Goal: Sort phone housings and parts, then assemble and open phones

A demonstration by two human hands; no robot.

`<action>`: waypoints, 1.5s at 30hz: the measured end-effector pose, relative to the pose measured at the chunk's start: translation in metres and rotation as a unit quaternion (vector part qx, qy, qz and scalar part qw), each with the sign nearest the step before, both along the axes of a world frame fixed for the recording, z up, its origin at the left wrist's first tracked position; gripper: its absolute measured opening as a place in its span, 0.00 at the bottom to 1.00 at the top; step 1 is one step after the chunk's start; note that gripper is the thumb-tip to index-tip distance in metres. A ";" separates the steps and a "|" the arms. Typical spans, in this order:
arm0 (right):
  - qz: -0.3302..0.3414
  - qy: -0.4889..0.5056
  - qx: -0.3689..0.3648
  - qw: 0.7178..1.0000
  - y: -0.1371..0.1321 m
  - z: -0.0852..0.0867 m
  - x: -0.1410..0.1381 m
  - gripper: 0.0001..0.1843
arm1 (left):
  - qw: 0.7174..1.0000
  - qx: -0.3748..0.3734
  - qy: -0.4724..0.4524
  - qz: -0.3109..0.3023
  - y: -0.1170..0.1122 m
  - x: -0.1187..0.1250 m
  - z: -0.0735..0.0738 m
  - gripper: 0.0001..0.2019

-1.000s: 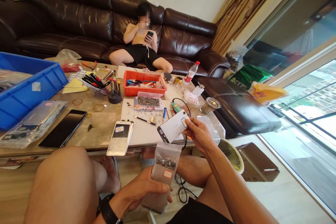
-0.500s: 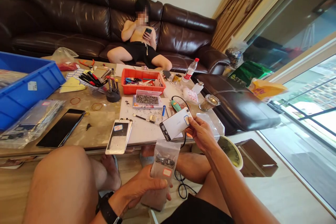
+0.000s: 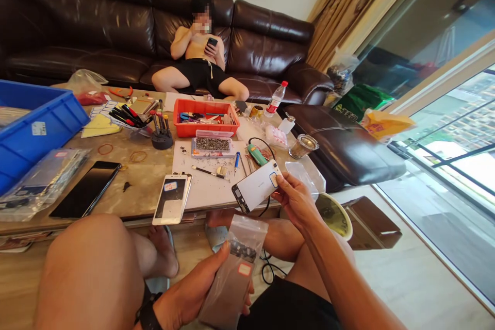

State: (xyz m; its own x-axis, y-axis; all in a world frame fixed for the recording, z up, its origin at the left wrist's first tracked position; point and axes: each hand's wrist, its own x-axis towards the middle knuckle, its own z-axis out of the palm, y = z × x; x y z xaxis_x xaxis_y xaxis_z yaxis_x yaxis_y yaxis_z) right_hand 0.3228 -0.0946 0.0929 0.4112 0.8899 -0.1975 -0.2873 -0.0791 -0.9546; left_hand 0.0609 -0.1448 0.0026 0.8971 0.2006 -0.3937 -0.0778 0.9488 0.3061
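Low in front of me, my left hand (image 3: 204, 278) is closed round a clear plastic bag (image 3: 236, 273). A flat grey piece with a dark strip of parts at its top and a small red-edged label lies inside the bag. My right hand (image 3: 296, 193) pinches the right end of a white phone back panel (image 3: 257, 185), tilted just past the table's front edge. A blue-edged sticker shows by my thumb, and dark parts show at the panel's left end. Nearby on the table lies a white phone (image 3: 170, 198) with a sticker on its dark screen.
A large black phone (image 3: 87, 190), bagged parts (image 3: 42, 183) and a blue bin (image 3: 42, 124) occupy the table's left. Behind the white mat (image 3: 185, 165) stands a red tray (image 3: 207, 126) of tools. A blue screwdriver (image 3: 236, 162) lies on the mat. Someone sits on the sofa (image 3: 266, 46).
The left thumb has shifted up along the bag, so more of the grey piece shows. My right hand keeps hold of the white panel. The whole view has shifted slightly.
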 end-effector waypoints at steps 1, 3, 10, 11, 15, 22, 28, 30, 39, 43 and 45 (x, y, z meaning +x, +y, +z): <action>-0.007 0.004 0.005 1.000 -0.003 0.002 -0.001 0.24 | 1.000 0.003 0.006 -0.002 -0.003 -0.003 0.000 0.37; -0.018 0.012 0.013 1.000 -0.010 0.005 -0.004 0.25 | 1.000 0.008 0.017 -0.006 -0.007 -0.008 0.001 0.37; -0.018 0.033 0.017 0.999 -0.034 0.004 -0.015 0.24 | 0.998 0.018 0.048 -0.037 -0.009 -0.015 0.019 0.39; -0.020 0.037 0.021 0.999 -0.037 0.003 -0.016 0.24 | 0.997 0.030 0.051 -0.039 -0.011 -0.016 0.021 0.39; -0.028 0.049 0.034 0.998 -0.048 0.000 -0.023 0.23 | 0.997 0.031 0.065 -0.043 -0.026 -0.022 0.022 0.37; -0.012 0.052 0.000 0.999 -0.071 -0.007 -0.031 0.23 | 0.998 -0.014 0.003 -0.054 -0.049 -0.032 0.034 0.40; -0.014 0.068 0.002 0.998 -0.078 -0.008 -0.039 0.20 | 1.000 -0.008 -0.009 -0.012 -0.060 -0.037 0.035 0.40; -0.008 0.076 0.005 0.997 -0.079 -0.006 -0.045 0.21 | 1.000 -0.021 0.001 0.001 -0.065 -0.037 0.032 0.44; -0.020 0.090 0.031 0.995 -0.078 0.001 -0.057 0.23 | 0.997 -0.025 0.009 0.076 -0.076 -0.037 0.035 0.34; -0.016 0.086 0.028 0.996 -0.081 0.003 -0.058 0.23 | 0.995 0.002 -0.018 0.101 -0.079 -0.041 0.033 0.30; -0.012 0.080 0.024 0.996 -0.083 0.003 -0.058 0.23 | 0.994 0.008 -0.023 0.105 -0.081 -0.043 0.029 0.29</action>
State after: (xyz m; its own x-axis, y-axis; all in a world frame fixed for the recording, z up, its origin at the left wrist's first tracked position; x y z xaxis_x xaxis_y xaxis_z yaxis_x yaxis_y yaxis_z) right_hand 0.2644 -0.1771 0.0960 0.3984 0.8906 -0.2195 -0.4370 -0.0262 -0.8991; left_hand 0.0176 -0.2259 0.0318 0.8521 0.3914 -0.3476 -0.2879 0.9050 0.3133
